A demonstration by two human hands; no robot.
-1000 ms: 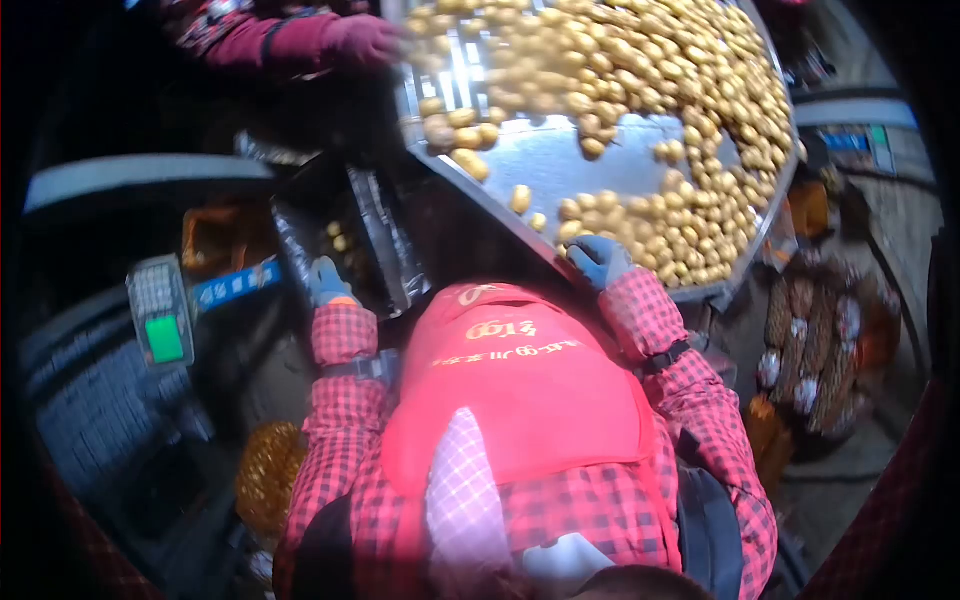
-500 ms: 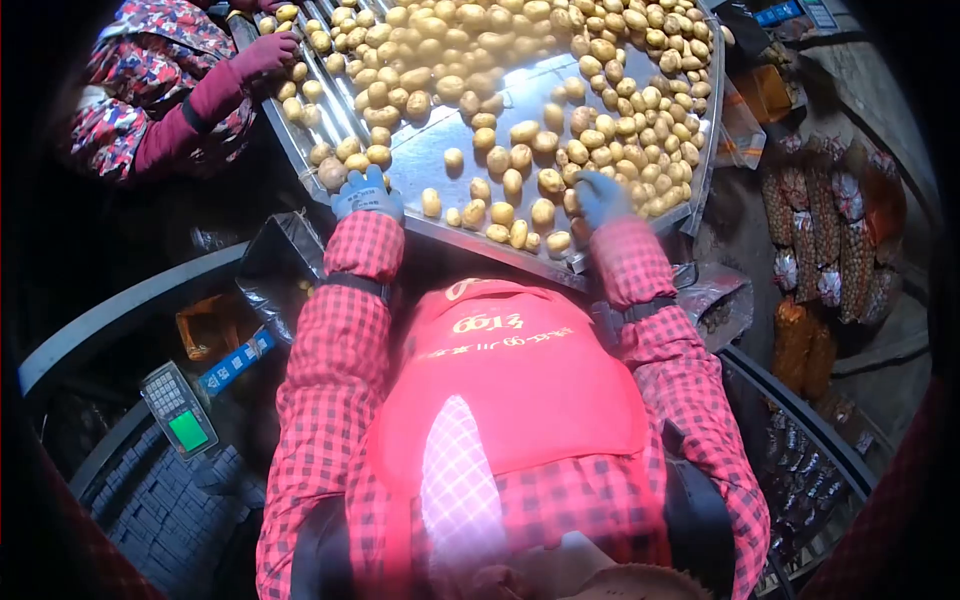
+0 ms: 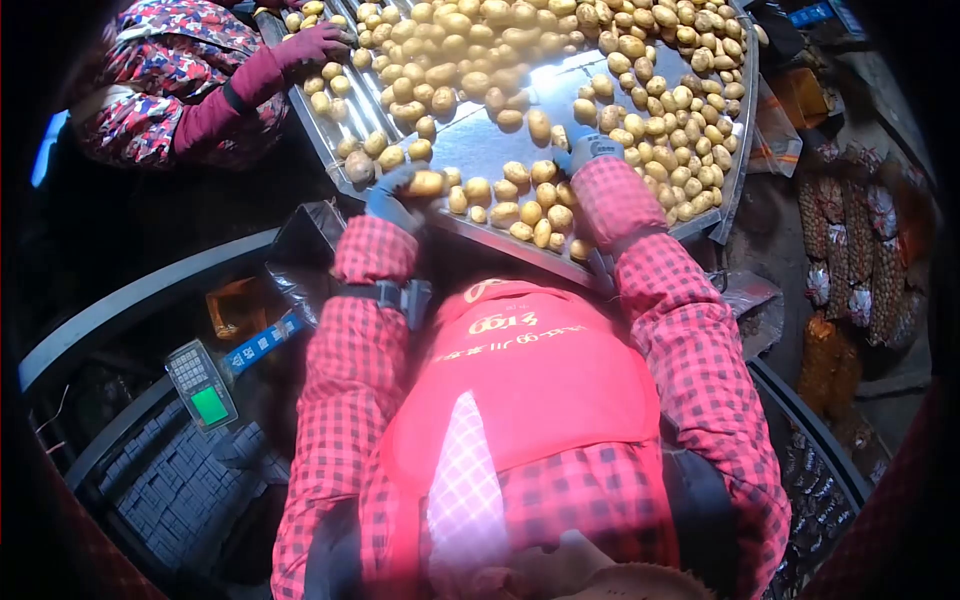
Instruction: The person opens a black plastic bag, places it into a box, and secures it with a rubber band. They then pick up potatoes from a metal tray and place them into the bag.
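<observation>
My left hand [image 3: 393, 202], in a blue-grey glove, is at the near left edge of the metal sorting table [image 3: 465, 150]. Its fingers and thumb close around a yellowish potato [image 3: 427, 183], slightly blurred. Farther right, my right hand [image 3: 594, 150], gloved alike, reaches over the table with thumb and fingers apart. Beside its fingertips lies one potato [image 3: 559, 135], and another potato [image 3: 544, 171] sits just below them. Between my hands, several loose potatoes [image 3: 505, 213] rest along the near edge. Part of the right hand's fingers is hard to make out.
A co-worker's maroon-gloved hand [image 3: 318, 45] rests by potatoes on the metal rollers [image 3: 345, 110] at upper left. Heaped potatoes [image 3: 690, 130] cover the table's far and right sides. A scale display [image 3: 200, 385] stands lower left; filled net bags [image 3: 840, 240] lie at right.
My left hand has moved right and down from the table corner and now has a potato. My right hand has moved up and left, away from the right-hand heap. The view has shifted slightly.
</observation>
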